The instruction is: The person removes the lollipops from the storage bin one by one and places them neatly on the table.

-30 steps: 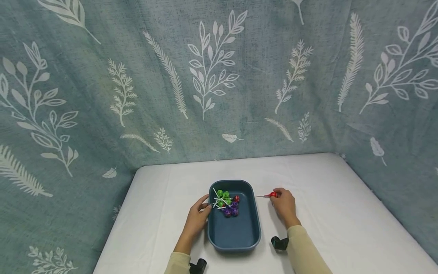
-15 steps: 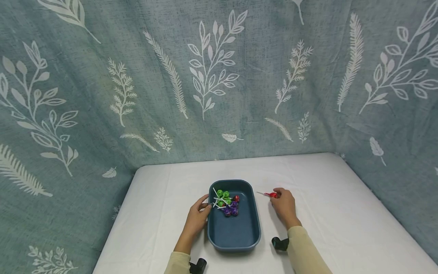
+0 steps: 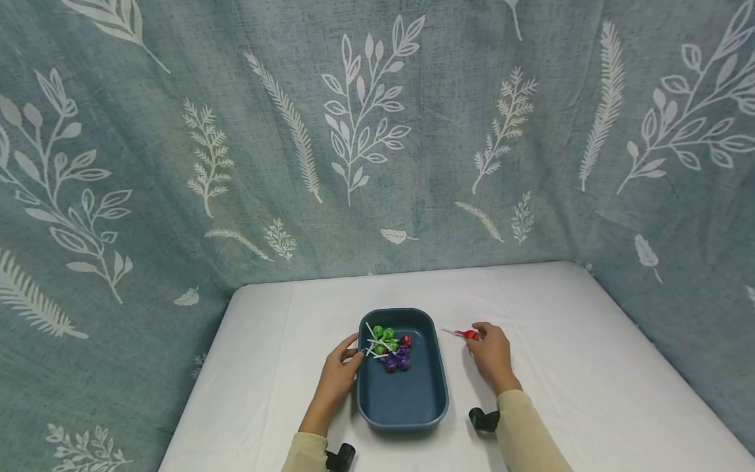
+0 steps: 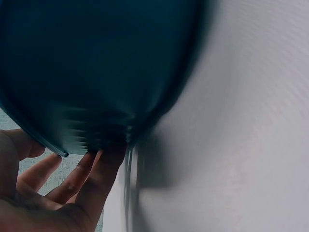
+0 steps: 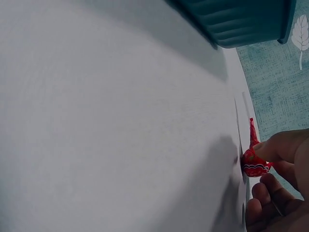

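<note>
In the head view my left hand [image 3: 340,373] touches the left side of a dark blue tray [image 3: 404,408]. The left wrist view shows its fingers [image 4: 99,186] reaching against the tray's outer wall, the thumb near the rim. Inside the tray's far left part lie several lollipops in green [image 3: 379,332], purple [image 3: 403,362] and red [image 3: 406,340] wrappers, with white sticks. Right of the tray, my right hand [image 3: 493,353] pinches a red-wrapped lollipop [image 5: 255,164] by its head, low over or on the table. Its white stick points left towards the tray.
White cloth covers the table [image 3: 283,367]. Blue-green curtains [image 3: 436,196] with a leaf print enclose its back and sides. A black wrist camera [image 3: 483,419] sits on the right wrist, another black camera [image 3: 341,457] on the left.
The stick of the red lollipop has swung a little farther from me at its tip. My left hand and the tray have kept their places.
</note>
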The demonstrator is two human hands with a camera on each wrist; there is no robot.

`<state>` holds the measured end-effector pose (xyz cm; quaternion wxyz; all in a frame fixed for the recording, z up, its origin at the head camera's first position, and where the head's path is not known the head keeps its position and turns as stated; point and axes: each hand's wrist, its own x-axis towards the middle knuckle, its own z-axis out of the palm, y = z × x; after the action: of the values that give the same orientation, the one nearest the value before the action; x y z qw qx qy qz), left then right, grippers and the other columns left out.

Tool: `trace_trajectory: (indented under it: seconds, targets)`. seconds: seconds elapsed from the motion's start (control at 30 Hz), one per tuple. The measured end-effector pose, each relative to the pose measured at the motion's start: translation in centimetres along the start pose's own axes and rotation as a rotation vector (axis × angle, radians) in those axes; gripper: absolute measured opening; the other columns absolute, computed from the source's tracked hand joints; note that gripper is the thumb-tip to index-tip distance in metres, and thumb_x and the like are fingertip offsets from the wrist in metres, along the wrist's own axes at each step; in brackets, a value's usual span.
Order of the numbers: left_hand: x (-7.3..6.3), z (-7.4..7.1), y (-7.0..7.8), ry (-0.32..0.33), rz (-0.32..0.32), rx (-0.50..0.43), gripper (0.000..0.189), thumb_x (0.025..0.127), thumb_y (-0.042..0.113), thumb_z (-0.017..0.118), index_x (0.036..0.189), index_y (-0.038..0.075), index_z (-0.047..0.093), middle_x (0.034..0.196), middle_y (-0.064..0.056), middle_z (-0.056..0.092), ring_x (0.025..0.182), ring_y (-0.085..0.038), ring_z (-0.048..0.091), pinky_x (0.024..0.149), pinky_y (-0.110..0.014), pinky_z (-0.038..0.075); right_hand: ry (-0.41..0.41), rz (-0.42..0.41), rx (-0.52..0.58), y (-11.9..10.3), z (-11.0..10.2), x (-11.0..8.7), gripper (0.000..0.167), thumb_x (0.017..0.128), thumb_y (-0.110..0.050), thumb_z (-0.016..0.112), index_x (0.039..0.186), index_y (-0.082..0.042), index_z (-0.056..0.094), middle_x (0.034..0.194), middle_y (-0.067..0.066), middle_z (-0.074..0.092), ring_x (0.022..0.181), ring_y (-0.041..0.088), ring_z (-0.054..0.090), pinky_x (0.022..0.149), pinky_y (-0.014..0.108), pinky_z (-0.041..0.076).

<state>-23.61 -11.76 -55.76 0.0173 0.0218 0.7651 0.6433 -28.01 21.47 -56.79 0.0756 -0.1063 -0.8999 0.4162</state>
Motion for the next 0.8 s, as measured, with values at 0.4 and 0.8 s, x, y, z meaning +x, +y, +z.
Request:
trace_trajectory:
  seconds: [0.4,0.8]
  targets:
    - [0.11,-0.02,-0.22,-0.006,0.002,0.007,0.047,0.102,0.009,0.058,0.148,0.005,0.050,0.126,-0.030,0.061,0.108,-0.041,0.066,0.076,-0.046,0.061,-0.009,0.003,-0.035,0.05,-0.17,0.12,0.032,0.092,-0.004,0.064,0.121,0.007,0.065,0.114,0.026,0.064,0.107,0.039,0.059,0.095,0.054,0.049]
    - [-0.05,0.18,0.16,0.003,0.009,0.000,0.047,0.103,0.007,0.056,0.149,0.002,0.048,0.128,-0.034,0.059,0.110,-0.046,0.064,0.077,-0.051,0.061,0.023,-0.064,-0.033,-0.05,-0.40,0.25,0.034,0.091,-0.001,0.062,0.124,0.007,0.066,0.115,0.027,0.063,0.106,0.040,0.059,0.093,0.055,0.049]
